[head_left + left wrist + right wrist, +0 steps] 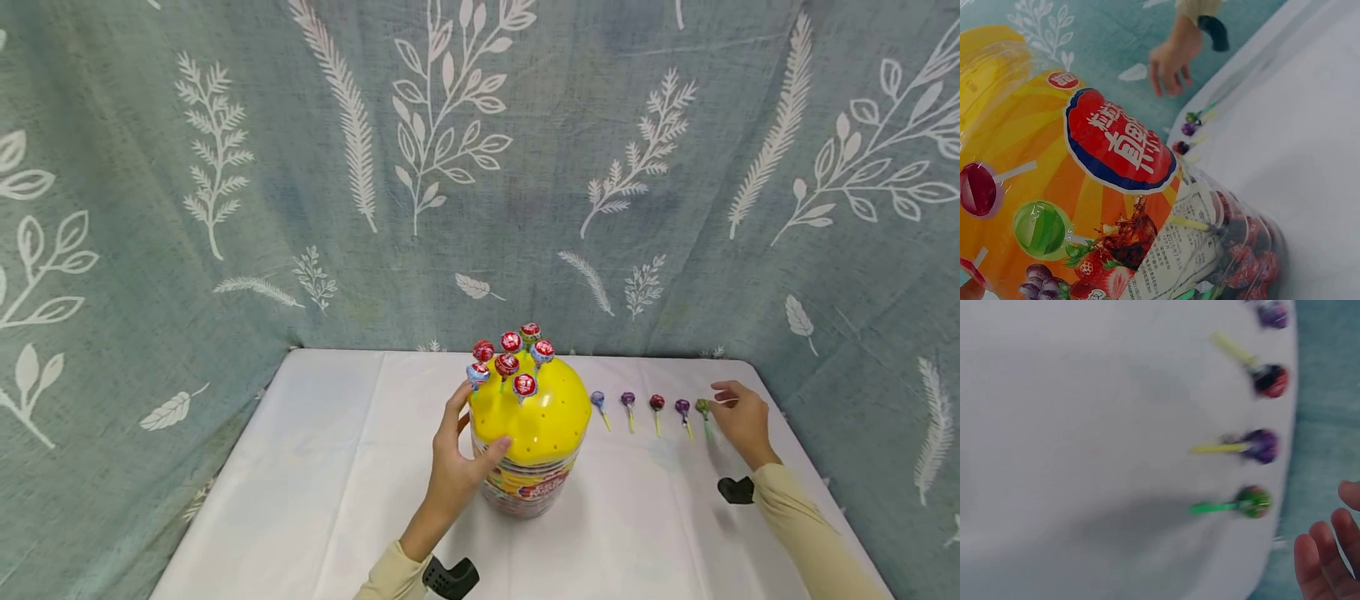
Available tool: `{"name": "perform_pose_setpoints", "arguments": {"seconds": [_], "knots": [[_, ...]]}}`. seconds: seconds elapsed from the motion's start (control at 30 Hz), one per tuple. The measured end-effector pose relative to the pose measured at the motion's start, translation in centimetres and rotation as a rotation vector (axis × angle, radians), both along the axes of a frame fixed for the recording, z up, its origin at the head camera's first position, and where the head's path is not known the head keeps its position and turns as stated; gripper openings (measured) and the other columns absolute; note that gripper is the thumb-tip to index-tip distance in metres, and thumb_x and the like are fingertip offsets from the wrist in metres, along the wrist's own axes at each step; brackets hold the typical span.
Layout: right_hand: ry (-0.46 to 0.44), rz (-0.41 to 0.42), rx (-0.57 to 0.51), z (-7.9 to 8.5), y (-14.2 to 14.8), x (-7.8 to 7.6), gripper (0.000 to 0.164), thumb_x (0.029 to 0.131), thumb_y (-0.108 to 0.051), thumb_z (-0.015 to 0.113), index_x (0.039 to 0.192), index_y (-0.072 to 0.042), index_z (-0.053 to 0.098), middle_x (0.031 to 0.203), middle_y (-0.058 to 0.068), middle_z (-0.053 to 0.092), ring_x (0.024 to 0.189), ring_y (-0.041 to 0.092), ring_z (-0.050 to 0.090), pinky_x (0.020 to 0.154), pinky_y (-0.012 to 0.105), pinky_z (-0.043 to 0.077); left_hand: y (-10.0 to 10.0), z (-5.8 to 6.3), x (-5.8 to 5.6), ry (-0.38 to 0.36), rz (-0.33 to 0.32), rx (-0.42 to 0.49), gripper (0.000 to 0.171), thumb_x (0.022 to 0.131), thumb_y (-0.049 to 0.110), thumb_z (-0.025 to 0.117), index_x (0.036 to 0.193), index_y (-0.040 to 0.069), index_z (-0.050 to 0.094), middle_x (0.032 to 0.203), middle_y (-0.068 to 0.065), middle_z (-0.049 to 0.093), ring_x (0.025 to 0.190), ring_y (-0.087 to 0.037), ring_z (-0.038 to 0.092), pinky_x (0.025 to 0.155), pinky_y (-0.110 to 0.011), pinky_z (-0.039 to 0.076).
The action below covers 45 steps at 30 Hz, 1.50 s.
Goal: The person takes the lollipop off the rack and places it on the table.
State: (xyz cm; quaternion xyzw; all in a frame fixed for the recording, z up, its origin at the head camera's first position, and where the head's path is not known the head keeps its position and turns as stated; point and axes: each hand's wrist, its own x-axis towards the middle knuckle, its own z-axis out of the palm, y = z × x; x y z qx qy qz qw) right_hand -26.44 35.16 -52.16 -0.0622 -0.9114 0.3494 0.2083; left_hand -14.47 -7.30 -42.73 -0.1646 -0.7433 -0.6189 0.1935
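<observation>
A clear lollipop jar (521,492) with a domed yellow lid (555,421) stands upright on the white-covered table. Several lollipops, mostly red and blue-wrapped, stick up from the lid's holes. My left hand (459,462) holds the lid's left side, its thumb across the front. The left wrist view shows the jar's printed label (1100,231) and wrapped lollipops inside. At the right, my right hand (742,425) hovers beside a green lollipop (702,407) with a green stick. Its fingers are loosely bent and, in the right wrist view, apart from the green lollipop (1254,502).
Left of the green lollipop, a row holds a purple lollipop (682,407), a red one (657,402), another purple one (628,398) and a blue one (597,398). A leaf-patterned curtain (525,275) hangs behind the table's back edge.
</observation>
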Motion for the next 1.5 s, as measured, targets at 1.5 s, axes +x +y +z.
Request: {"name": "perform_pose_setpoints", "arguments": {"seconds": [1.5], "knots": [[0.261,0.504,-0.17,19.9,-15.6,9.2,0.025,0.078,0.011,0.068,0.102,0.008,0.063,0.095,0.019,0.064,0.085,0.018,0.06,0.071,0.014,0.048,-1.4,1.4,-1.6,0.092,-0.117,-0.221,0.076,0.078,0.018,0.07,0.143,0.006,0.033,0.142,-0.014,0.037,0.121,-0.026,0.046,0.097,-0.044,0.043]]}}
